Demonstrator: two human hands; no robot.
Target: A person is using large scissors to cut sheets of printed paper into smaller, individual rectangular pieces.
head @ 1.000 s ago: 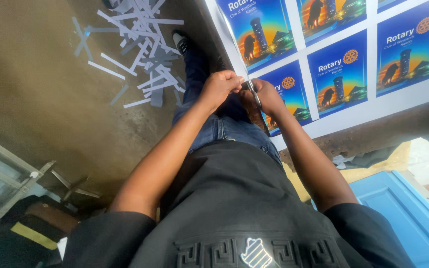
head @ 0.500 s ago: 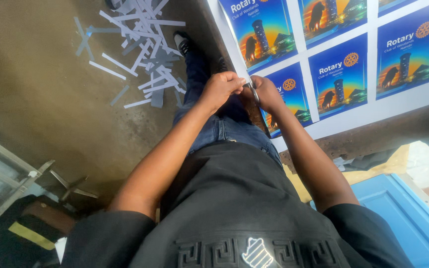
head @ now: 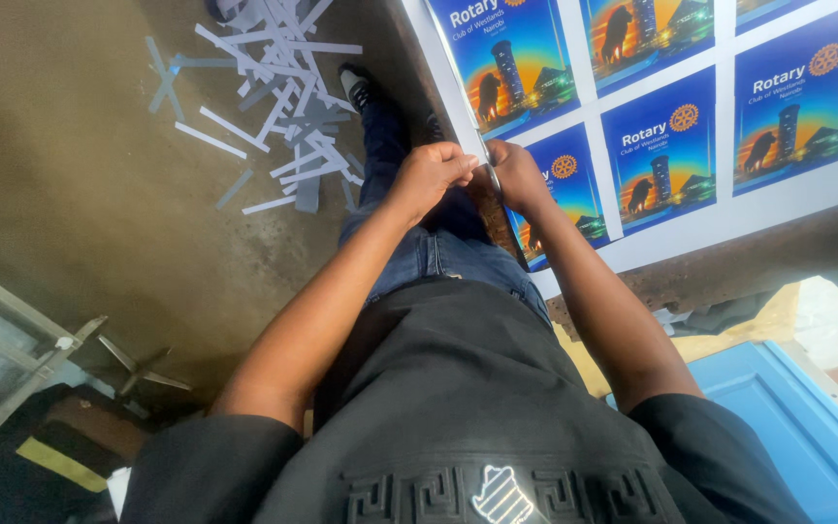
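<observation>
My left hand (head: 431, 173) pinches the white edge of the large printed sheet of blue posters (head: 691, 126), at the table's near edge. My right hand (head: 519, 175) closes around a thin metal blade (head: 490, 173) beside it. If the blade wanders, I judge it nicks a poster or my fingers.

Left hand (head: 432, 175) and right hand (head: 516, 175) closed together

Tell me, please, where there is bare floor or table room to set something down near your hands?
Bare brown concrete floor lies left of the left hand, below the pile of white paper strips. The large white printed sheet of blue posters covers the table by the right hand: crowded there.
</observation>
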